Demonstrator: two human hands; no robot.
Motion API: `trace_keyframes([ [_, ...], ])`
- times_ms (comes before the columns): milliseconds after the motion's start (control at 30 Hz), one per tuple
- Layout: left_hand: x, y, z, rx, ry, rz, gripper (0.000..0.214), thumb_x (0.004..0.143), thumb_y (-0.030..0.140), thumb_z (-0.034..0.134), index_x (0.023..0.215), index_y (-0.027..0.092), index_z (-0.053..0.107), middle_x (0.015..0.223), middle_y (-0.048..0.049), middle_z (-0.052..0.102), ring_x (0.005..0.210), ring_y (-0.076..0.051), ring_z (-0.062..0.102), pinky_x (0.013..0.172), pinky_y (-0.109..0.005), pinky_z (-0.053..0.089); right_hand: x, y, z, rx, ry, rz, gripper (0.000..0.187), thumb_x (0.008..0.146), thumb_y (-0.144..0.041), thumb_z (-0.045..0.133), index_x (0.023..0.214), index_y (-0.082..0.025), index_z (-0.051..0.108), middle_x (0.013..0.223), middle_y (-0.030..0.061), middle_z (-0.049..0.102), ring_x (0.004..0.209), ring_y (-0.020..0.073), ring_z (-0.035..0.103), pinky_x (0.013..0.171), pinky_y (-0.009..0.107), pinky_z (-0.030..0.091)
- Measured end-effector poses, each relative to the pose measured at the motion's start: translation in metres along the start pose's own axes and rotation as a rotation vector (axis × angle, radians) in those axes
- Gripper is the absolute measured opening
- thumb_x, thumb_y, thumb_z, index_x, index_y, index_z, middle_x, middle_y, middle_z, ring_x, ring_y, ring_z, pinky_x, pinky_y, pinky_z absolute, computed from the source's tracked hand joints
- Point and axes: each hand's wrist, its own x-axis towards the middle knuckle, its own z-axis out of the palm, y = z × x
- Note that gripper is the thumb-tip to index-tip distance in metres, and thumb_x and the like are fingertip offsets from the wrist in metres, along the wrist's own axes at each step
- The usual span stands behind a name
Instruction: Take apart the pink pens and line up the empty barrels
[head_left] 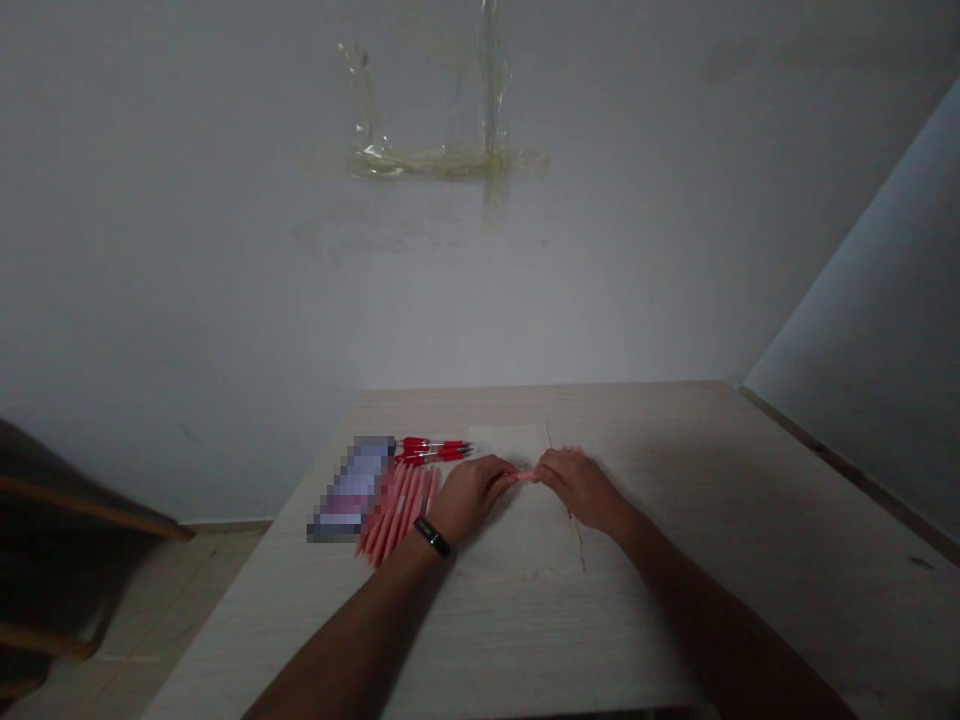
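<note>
Purple-and-white rectangular package (351, 488): blurring into coarse pixels, its print unreadable | slim pink stick (525, 477): disappearing behind the left hand (469, 497) and right hand (581, 490) | dark wooden furniture frame (67, 540): running off the left edge

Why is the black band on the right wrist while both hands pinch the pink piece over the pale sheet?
The wrist is wrong: the head view shows the black band on the left wrist, not the right. The rest stands: the left hand and right hand both pinch the pink piece over the pale sheet.
</note>
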Motion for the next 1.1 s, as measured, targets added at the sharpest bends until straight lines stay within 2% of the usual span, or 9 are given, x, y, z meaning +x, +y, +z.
trace_keyframes([
  [100,0.0,-0.002,0.001,0.007,0.013,-0.005,0.031,0.098,0.039,0.047,0.101,0.019,0.071,0.096,-0.0064,0.072,0.087,-0.019,0.064,0.075,-0.026,0.044,0.0,0.001,0.002,0.014,0.047,0.007,0.011,0.094,-0.031,0.056,0.099,-0.023,0.062,0.094,0.0018,0.067,0.085,0.0168,0.059,0.089,0.034,0.035],
  [200,0.0,-0.002,0.001,-0.002,0.022,-0.006,0.03,0.099,0.037,0.047,0.103,0.02,0.071,0.098,-0.0062,0.072,0.088,-0.018,0.064,0.075,-0.025,0.044,0.0,0.0,0.002,0.064,0.052,0.032,0.02,0.09,-0.034,0.061,0.107,-0.023,0.06,0.095,0.0018,0.068,0.084,0.0169,0.058,0.088,0.033,0.035],
  [367,0.0,-0.002,0.001,-0.012,0.024,-0.005,0.028,0.098,0.038,0.049,0.103,0.02,0.07,0.095,-0.0054,0.071,0.086,-0.018,0.063,0.076,-0.026,0.044,0.0,-0.001,0.002,0.009,-0.006,0.049,0.026,0.099,-0.036,0.045,0.089,-0.021,0.063,0.088,0.0018,0.068,0.085,0.0177,0.057,0.094,0.037,0.032],
  [433,0.001,-0.002,0.001,-0.01,0.023,-0.006,0.026,0.097,0.037,0.05,0.102,0.021,0.07,0.095,-0.0052,0.071,0.085,-0.017,0.063,0.075,-0.025,0.043,0.0,-0.003,0.003,0.017,0.028,0.063,0.016,0.091,-0.034,0.06,0.102,-0.023,0.062,0.09,0.0017,0.068,0.085,0.018,0.058,0.092,0.036,0.033],
  [500,0.001,-0.001,0.001,-0.012,0.027,-0.008,0.024,0.097,0.035,0.051,0.104,0.021,0.069,0.095,-0.0049,0.071,0.084,-0.017,0.062,0.073,-0.025,0.042,0.0,-0.005,0.004,0.046,0.042,0.062,0.034,0.084,-0.033,0.069,0.116,-0.025,0.059,0.096,0.0018,0.069,0.085,0.0179,0.058,0.091,0.035,0.034],
  [567,0.001,0.0,0.0,-0.02,0.031,-0.017,0.023,0.096,0.033,0.051,0.105,0.02,0.068,0.093,-0.0046,0.07,0.08,-0.016,0.061,0.07,-0.025,0.041,0.0,-0.006,0.005,0.061,0.035,0.054,0.035,0.087,-0.039,0.066,0.119,-0.027,0.058,0.101,0.0022,0.069,0.088,0.0188,0.059,0.092,0.037,0.034],
  [733,0.0,0.003,-0.001,-0.04,0.024,-0.019,0.012,0.091,0.027,0.055,0.093,0.018,0.063,0.082,-0.0022,0.067,0.072,-0.015,0.058,0.065,-0.024,0.038,-0.001,-0.006,0.006,0.019,0.004,0.017,0.026,0.101,-0.04,0.043,0.103,-0.028,0.066,0.101,0.0014,0.07,0.092,0.0195,0.06,0.1,0.044,0.027],
  [933,0.0,0.0,0.0,-0.046,0.018,-0.003,0.01,0.088,0.023,0.056,0.093,0.018,0.063,0.085,-0.0029,0.065,0.074,-0.015,0.057,0.066,-0.024,0.039,-0.001,-0.006,0.006,-0.004,0.012,0.0,0.01,0.091,-0.03,0.06,0.099,-0.025,0.064,0.099,0.0017,0.069,0.088,0.0183,0.059,0.097,0.041,0.031],
  [1100,0.0,0.0,0.0,-0.046,0.014,0.025,0.01,0.088,0.022,0.057,0.094,0.018,0.064,0.087,-0.0033,0.064,0.076,-0.015,0.056,0.068,-0.025,0.04,-0.002,-0.011,0.003,0.036,0.013,-0.032,0.015,0.092,-0.036,0.059,0.101,-0.025,0.065,0.101,0.003,0.068,0.095,0.0197,0.059,0.099,0.041,0.03],
])
